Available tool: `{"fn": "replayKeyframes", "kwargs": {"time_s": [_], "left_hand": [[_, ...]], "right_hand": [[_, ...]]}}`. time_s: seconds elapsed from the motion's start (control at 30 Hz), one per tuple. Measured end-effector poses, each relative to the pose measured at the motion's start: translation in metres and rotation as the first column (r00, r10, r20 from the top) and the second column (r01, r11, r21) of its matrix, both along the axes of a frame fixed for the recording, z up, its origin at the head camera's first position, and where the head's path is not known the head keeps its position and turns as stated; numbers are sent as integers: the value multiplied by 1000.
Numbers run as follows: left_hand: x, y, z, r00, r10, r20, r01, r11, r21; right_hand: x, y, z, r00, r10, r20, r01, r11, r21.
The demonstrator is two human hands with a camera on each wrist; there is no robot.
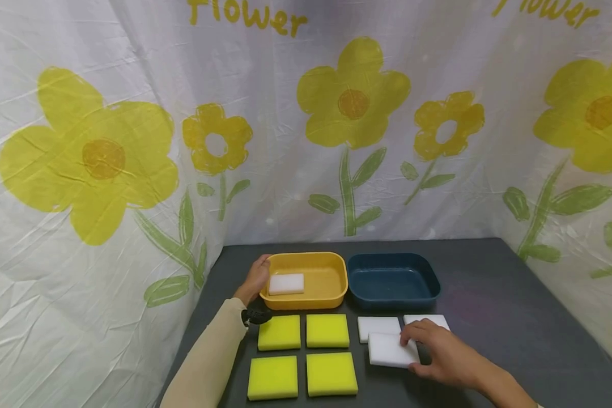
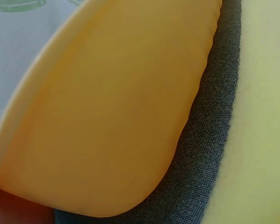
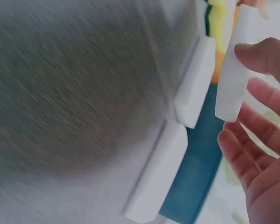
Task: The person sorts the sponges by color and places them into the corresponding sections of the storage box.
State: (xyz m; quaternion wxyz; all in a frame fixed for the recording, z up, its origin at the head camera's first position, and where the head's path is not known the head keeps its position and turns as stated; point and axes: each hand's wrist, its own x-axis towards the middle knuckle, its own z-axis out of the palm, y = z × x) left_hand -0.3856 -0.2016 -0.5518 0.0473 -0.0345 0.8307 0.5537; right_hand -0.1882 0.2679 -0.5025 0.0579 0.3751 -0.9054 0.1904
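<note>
White sponge — pinched between thumb and fingers of right hand. Left hand clamped on yellow tray. Count — 4 white, 4 yellow sponges, 1 yellow, 1 blue tray.

The left sleeve is long, plain and pale cream. Just at its end, a black strap carries a small, dark, rounded piece.

Head view: looks forward and down from above, taking in table, yellow tub, blue tub and curtain. Left wrist view: tilted, very close against yellow tub; tub shared with head view. Right wrist view: turned sideways, near right hand; white sponges and blue tub shared with head view.
</note>
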Motion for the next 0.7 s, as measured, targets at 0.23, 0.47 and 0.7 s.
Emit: {"fn": "replayKeyframes", "kwargs": {"time_s": [0.23, 0.47, 0.7], "left_hand": [[-3, -1, 2, 1000, -6, 13, 6, 1000, -6], [-4, -2, 3, 1000, -18, 20, 18, 1000, -11], [-2, -2, 2, 999, -23, 25, 23, 1000, -11]], "right_hand": [[-18, 1, 14, 999, 26, 19, -25, 998, -50], [-41, -7, 33, 998, 27, 56, -27, 1000, -6], [-64, -25, 47, 999, 9, 50, -12, 998, 63]]}}
